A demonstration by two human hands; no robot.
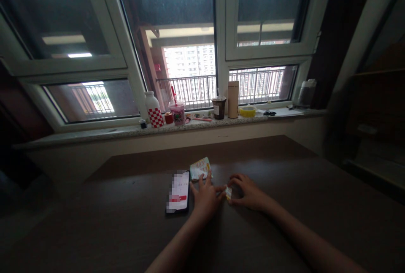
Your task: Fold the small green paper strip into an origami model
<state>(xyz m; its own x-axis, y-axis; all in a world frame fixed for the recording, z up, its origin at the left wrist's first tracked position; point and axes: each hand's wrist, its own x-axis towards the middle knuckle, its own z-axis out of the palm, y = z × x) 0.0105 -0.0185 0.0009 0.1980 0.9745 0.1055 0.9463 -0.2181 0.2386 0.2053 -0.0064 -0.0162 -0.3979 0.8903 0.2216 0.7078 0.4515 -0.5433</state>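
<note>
A small white-and-yellow piece point(228, 193), perhaps folded paper, is on the dark table between my two hands. My right hand point(248, 192) curls around its right side, thumb and fingertips closed on it. From the left, the thumb and index finger of my left hand point(205, 195) reach its edge, while the other fingers are spread. Those spread fingertips lie at the lower edge of a flat green-and-white printed packet point(200, 168). Just left of that hand lies a phone point(179, 193) with its screen lit. What the piece is exactly is too small to tell.
The brown table point(126, 231) ends at a wall below a window. Along the stone sill point(123, 131) stand a red-checked white bottle point(154, 110), a pink drink cup point(177, 113), a dark cup point(219, 107), a tan flask point(233, 100), yellow tape point(247, 112) and black scissors point(269, 113).
</note>
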